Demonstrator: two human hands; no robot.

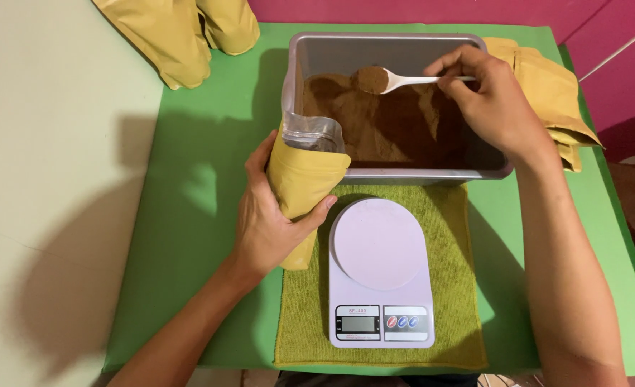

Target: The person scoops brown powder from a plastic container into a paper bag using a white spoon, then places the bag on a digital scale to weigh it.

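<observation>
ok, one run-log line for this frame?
left hand: holds open yellow pouch | right hand: white spoon of brown powder over grey tub | scale: bare

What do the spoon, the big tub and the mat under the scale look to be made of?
Spoon: likely white plastic, smooth and slightly glossy. Tub: grey, matte, probably plastic or metal; unclear which. Mat: olive-green terry cloth, judging by its fuzzy looped texture.

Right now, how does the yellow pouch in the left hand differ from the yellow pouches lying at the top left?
The held pouch stands upright in the left hand; the top-left pouches lie flat, untouched. The held pouch gapes open at the top; no opening shows on the top-left pouches. Both are the same yellow.
</observation>
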